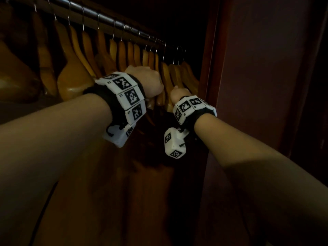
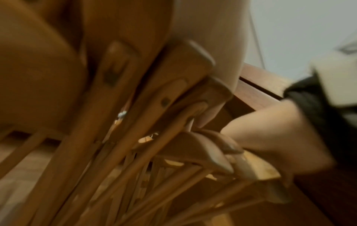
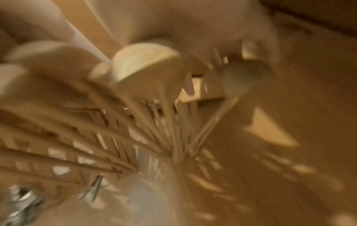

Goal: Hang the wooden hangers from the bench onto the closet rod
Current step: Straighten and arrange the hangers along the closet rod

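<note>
**Op:** Head view, dim closet. The closet rod (image 1: 106, 19) runs from upper left down toward centre right of the frame, and a row of wooden hangers (image 1: 122, 54) hangs from it by metal hooks (image 1: 122, 33). My left hand (image 1: 147, 80) is at frame centre, pushed in among the hangers, wrist band with printed markers (image 1: 127, 96) turned toward the lens.

**Obs:** Left fingers?

**Op:** Hidden behind the back of the hand in the head view. In the left wrist view, one finger (image 2: 210, 64) lies straight along the shoulder ends of the hangers (image 2: 181, 76), touching the wood, not wrapped round it. I read that hand as flat and pressing.

**Obs:** Right hand?

**Op:** Right hand (image 1: 177, 95) sits just right of and below the left, at the last group of hangers (image 1: 179, 75) near the closet's dark wooden side panel (image 1: 211, 68). Left wrist view shows it (image 2: 274, 137) against the shoulder ends of a lower cluster (image 2: 203, 152). Its fingers go out of sight behind the wood; I cannot tell whether they curl round a hanger or only rest on it.

**Obs:** Right wrist view?

**Op:** Heavily blurred. Hanger ends (image 3: 142, 61) close under the hand, cross bars (image 3: 154, 130) fanning away toward lower centre, metal hooks at lower left. Fingers not readable there.
</note>
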Tool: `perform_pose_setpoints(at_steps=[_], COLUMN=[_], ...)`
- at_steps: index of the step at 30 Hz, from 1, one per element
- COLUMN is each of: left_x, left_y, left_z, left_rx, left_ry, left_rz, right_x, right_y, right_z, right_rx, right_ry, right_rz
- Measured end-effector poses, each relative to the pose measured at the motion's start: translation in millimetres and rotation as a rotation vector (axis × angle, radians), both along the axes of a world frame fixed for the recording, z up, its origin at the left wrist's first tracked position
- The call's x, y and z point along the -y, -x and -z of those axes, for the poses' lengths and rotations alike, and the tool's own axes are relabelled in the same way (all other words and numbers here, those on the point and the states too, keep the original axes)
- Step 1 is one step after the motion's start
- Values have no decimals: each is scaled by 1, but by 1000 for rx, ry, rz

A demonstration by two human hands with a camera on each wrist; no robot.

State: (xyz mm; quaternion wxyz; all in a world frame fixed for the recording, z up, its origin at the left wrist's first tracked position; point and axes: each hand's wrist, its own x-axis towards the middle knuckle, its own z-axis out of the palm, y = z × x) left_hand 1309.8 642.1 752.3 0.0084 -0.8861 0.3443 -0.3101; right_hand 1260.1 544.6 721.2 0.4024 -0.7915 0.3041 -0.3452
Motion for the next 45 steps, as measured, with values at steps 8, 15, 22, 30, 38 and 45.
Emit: perform_pose_setpoints(at_steps=[8, 15, 22, 30, 38, 45], left_x=[-1, -3, -13, -25, -26, -6], left_y=[2, -3, 5, 10, 9, -17], left_z=[9, 17, 32, 45, 103, 149], left_rx=[134, 349, 500, 501, 746, 108], left_ry=[56, 107, 133, -229, -10, 258], left_rz=[76, 184, 188, 32, 577, 499], right_x=[1, 9, 13, 2, 5, 5], right_y=[-5, -11, -4, -6, -5, 11], right_z=[36, 14, 18, 13, 16, 11], right_rx=[88, 105, 282, 116, 22, -61], right_ry=[252, 39, -25, 125, 306, 374], right_rz=[-37, -20, -109, -45, 4, -115])
